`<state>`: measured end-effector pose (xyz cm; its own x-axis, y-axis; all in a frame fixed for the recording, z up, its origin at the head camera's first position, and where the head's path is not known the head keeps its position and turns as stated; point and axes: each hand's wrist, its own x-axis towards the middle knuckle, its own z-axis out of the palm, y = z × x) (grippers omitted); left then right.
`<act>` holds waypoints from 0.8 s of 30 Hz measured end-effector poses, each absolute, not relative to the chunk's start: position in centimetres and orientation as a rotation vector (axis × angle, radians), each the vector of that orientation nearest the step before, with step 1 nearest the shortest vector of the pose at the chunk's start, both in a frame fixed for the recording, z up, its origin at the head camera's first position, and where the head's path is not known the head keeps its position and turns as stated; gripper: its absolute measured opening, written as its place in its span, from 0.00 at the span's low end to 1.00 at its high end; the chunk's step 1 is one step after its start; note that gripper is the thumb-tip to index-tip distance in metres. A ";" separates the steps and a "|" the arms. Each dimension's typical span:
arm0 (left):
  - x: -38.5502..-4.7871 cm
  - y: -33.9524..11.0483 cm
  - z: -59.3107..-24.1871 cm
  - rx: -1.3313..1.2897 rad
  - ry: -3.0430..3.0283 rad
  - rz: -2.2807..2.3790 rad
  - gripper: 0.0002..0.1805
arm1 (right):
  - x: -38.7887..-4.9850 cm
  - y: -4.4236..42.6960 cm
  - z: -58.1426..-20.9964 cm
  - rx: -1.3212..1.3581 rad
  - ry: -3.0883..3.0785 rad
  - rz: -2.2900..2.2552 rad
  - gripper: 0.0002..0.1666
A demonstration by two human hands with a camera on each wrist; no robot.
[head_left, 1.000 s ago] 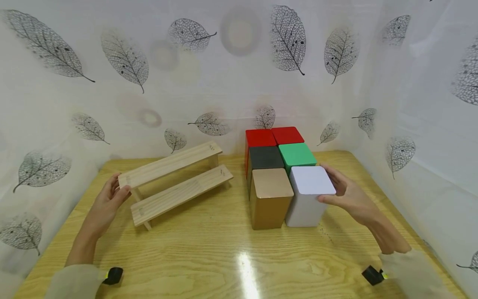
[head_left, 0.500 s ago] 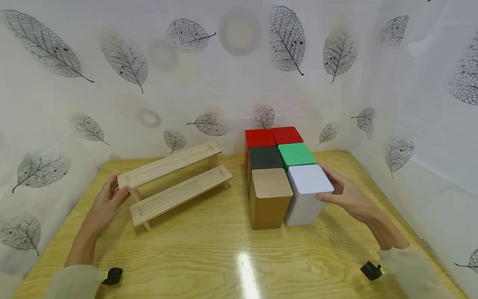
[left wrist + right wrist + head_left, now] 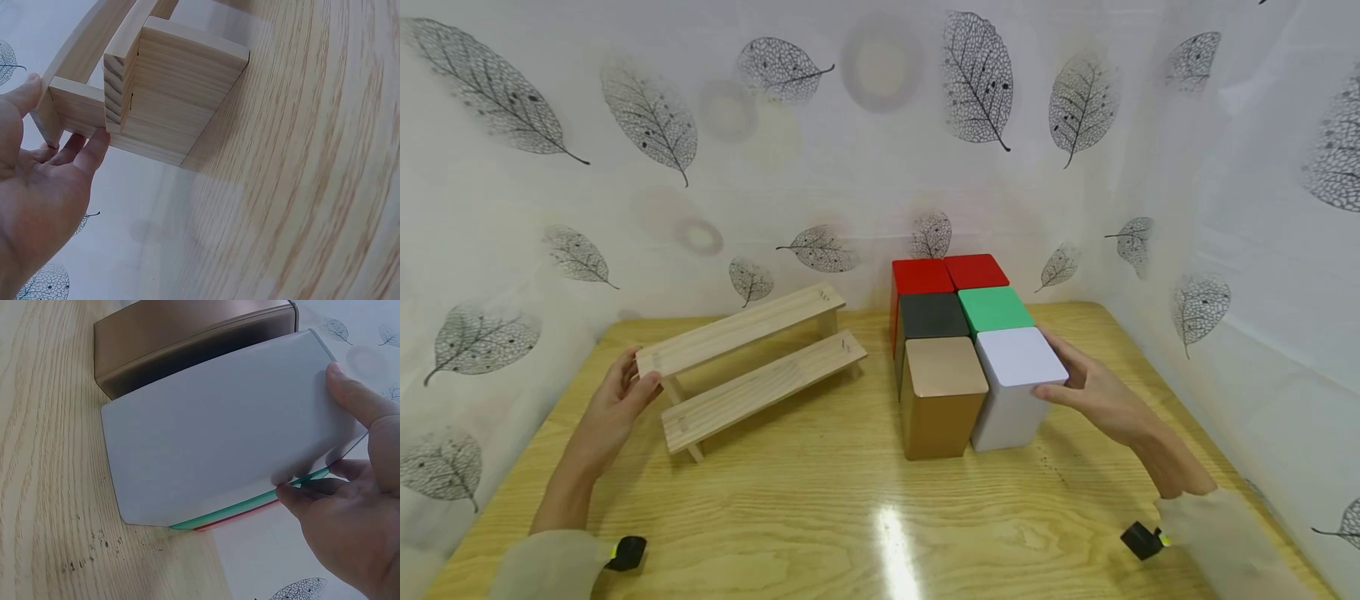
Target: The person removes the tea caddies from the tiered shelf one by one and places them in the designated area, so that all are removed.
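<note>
On the left, a pale two-step wooden rack (image 3: 745,329) stands at a slant. My left hand (image 3: 610,412) holds its near left end, thumb on the upper board (image 3: 78,47) and fingers at the end panel (image 3: 81,112). To the right, my right hand (image 3: 1101,396) grips a white tin box (image 3: 1022,358) by its upper right edge. Its thumb lies on the front face and its fingers on the right side in the right wrist view. The white tin stands upright beside a gold tin box (image 3: 945,417) and in front of a green one (image 3: 996,308).
A black tin box (image 3: 934,317) stands behind the gold one. Two red tin boxes (image 3: 922,275) are at the back near the leaf-printed curtain (image 3: 880,167). Wood-grain tabletop (image 3: 790,508) spreads in front, with dark specks (image 3: 94,547) near the white tin.
The white tin has shifted slightly left and back, closer to the green and gold tins, with my right hand moving along. My left hand and the wooden rack have stayed still.
</note>
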<state>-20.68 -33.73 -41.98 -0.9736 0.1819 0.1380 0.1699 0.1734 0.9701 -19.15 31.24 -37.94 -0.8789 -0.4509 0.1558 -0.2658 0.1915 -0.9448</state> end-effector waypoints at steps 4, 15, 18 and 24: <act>-20.7 -33.8 -42.0 0.363 2.403 1.982 0.43 | -19.2 31.1 -38.1 -0.693 2.305 -1.777 0.49; -20.7 -34.1 -42.1 0.361 2.428 1.943 0.44 | -19.2 31.0 -38.2 -0.649 2.343 -1.725 0.49; -20.6 -34.3 -42.0 0.312 2.496 1.837 0.43 | -19.0 31.2 -38.1 -0.672 2.403 -1.674 0.45; -19.7 -34.4 -41.5 0.227 2.722 1.647 0.41 | -18.0 31.4 -37.4 -0.669 2.640 -1.482 0.34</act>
